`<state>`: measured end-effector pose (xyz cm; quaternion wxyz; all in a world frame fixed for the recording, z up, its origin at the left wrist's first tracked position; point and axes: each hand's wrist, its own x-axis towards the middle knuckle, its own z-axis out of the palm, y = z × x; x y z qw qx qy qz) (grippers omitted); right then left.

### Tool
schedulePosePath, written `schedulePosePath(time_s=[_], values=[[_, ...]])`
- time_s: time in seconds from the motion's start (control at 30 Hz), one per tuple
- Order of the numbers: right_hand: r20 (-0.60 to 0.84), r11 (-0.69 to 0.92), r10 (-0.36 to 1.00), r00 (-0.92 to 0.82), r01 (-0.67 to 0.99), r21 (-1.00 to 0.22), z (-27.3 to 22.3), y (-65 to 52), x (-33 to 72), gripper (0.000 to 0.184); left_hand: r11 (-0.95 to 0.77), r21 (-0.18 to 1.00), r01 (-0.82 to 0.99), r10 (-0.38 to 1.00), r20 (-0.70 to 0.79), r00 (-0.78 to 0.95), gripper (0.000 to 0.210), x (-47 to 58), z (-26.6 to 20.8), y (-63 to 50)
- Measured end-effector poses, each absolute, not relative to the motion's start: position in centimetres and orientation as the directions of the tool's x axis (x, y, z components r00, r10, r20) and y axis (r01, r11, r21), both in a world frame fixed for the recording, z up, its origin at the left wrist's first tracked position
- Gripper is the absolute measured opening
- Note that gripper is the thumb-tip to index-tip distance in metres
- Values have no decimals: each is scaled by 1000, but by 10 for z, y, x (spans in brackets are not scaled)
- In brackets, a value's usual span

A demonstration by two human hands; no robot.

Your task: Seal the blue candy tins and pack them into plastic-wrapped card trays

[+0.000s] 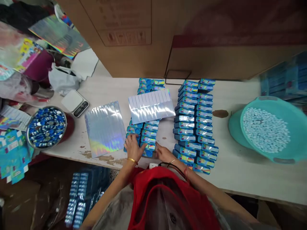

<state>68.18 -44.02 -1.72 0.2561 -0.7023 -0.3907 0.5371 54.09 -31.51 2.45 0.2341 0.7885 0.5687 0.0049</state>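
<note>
My left hand (133, 147) lies on the lower end of a double row of small blue boxes (150, 134), its fingers stretched over the box tops and thumb apart. On the right side of that row my right hand (164, 154) rests on the table, fingers extended towards the box edges. Whether its fingertips touch the boxes is hard to make out. A shiny holographic sticker sheet (152, 107) lies slanted across the middle of the row. Another silvery sheet (105, 127) lies flat to the left. To the right stands a longer double row of blue boxes (185, 119).
A large cardboard box (134, 60) borders the table's back. At right is a turquoise tub (247, 145) of small pale pieces. Further left are a metal bowl (64, 123) of blue wrapped pieces and a small scale (73, 100). Stacked blue boxes (79, 191) sit below the front edge.
</note>
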Motion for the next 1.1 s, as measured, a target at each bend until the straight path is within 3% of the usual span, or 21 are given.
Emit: schedulePosePath(time_s=[0.13,0.2,0.3,0.37,0.43,0.53,0.6,0.67,0.73,0.8,0.9,1.0,1.1], values=[[-239,-478,852,465,508,-716,8,-378,753,48,-194,642,742,945,-80,316,37,554,17,-253],[-109,-497,820,562,603,-623,17,-342,793,50,-126,694,709,970,-65,236,37,566,10,-218],[-204,-671,726,657,610,-421,18,-302,830,54,-60,664,745,976,-118,184,38,583,1,-184],[-315,-727,684,658,583,-361,14,-291,835,47,-54,638,768,972,-144,188,35,590,-1,-179],[-326,-731,678,659,555,-397,8,-291,830,41,-85,626,775,973,-117,201,35,595,-1,-185],[-172,-654,671,722,467,-595,0,-302,815,39,-112,662,741,982,-39,184,36,598,3,-200],[-144,-524,654,742,308,-794,-1,-311,806,37,-38,774,632,987,-70,146,30,597,7,-205],[-211,-367,652,728,59,-928,5,-323,801,38,133,892,431,976,-193,98,26,592,14,-205],[-284,-251,672,684,-150,-956,21,-337,799,48,338,919,202,929,-360,82,30,582,27,-202],[-317,-201,706,633,-250,-947,44,-354,799,63,490,871,36,862,-490,130,35,570,47,-201],[-332,-166,744,580,-320,-933,82,-379,797,74,630,775,-52,753,-593,285,35,555,88,-212],[-317,-108,724,612,-354,-929,108,-402,793,69,673,738,-52,693,-605,392,34,549,128,-232],[-295,-93,697,653,-326,-941,116,-427,788,45,590,807,-18,748,-538,390,33,546,158,-251]])
